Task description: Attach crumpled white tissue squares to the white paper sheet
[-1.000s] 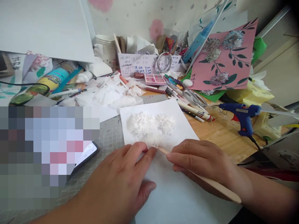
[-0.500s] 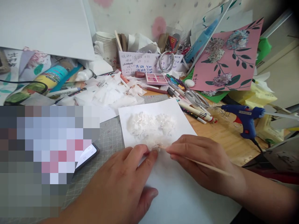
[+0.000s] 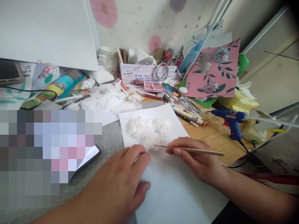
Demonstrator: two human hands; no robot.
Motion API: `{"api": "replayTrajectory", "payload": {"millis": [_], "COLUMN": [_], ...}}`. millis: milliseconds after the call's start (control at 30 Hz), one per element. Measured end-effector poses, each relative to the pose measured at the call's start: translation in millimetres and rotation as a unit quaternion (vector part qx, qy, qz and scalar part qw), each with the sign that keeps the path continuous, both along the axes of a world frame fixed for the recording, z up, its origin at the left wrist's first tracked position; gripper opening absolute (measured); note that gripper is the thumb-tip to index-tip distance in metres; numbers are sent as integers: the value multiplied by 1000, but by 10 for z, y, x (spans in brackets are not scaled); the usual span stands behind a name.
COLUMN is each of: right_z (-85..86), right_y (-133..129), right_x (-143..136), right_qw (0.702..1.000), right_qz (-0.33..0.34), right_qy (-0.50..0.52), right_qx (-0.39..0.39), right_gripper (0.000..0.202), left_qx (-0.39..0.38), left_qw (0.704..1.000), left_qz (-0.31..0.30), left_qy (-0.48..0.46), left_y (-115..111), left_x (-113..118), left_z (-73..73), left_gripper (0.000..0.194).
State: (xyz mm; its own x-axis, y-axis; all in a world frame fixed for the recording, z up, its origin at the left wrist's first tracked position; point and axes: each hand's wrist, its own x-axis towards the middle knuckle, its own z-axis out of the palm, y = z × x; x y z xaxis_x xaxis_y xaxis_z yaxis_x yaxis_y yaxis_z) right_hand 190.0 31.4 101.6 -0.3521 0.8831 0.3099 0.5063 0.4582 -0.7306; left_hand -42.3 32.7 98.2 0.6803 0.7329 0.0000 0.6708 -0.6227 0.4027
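A white sheet [image 3: 168, 186] lies in front of me, with clusters of crumpled white tissue [image 3: 141, 126] on its upper part. My right hand [image 3: 196, 158] pinches a thin wooden stick [image 3: 198, 151], whose tip touches the lowest tissue cluster [image 3: 149, 143]. My left hand [image 3: 130, 171] rests on the sheet's left side, its index fingertip beside that cluster and its thumb apart from the fingers. Nothing shows held in it.
A phone [image 3: 90, 157] lies on the grey cutting mat [image 3: 112, 137] at left. Behind are tissue scraps [image 3: 105, 102], pens [image 3: 187, 113] and scissors [image 3: 189, 104]. A blue glue gun [image 3: 231, 119] and a pink flower picture [image 3: 215, 71] are at right.
The wooden stick has swung from pointing down to the right to lying nearly level, its tip at the tissue. My left fingertips have drawn slightly back from the cluster. The camera view has shifted.
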Motion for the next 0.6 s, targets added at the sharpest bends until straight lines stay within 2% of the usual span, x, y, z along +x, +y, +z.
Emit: {"api": "replayTrajectory", "payload": {"millis": [133, 233, 333, 467, 600], "right_z": [89, 121, 125, 154, 186], "right_y": [-27, 12, 55, 60, 48], "right_x": [42, 32, 9, 21, 66], "right_qw": [999, 999, 996, 994, 994], "right_qz": [-28, 4, 55, 87, 89], "right_qy": [11, -17, -38, -61, -56], "right_qx": [10, 44, 56, 27, 12], "right_gripper": [12, 15, 17, 14, 17], "left_qx": [-5, -6, 15, 36, 21], "left_qw": [1000, 1000, 999, 998, 998], "left_qz": [21, 30, 43, 59, 61], "left_qy": [-2, 0, -4, -9, 1], "left_y": [0, -14, -32, -49, -41], "left_x": [17, 16, 3, 2, 32], "left_z": [28, 11, -39, -86, -68], "left_gripper": [27, 29, 38, 44, 49]}}
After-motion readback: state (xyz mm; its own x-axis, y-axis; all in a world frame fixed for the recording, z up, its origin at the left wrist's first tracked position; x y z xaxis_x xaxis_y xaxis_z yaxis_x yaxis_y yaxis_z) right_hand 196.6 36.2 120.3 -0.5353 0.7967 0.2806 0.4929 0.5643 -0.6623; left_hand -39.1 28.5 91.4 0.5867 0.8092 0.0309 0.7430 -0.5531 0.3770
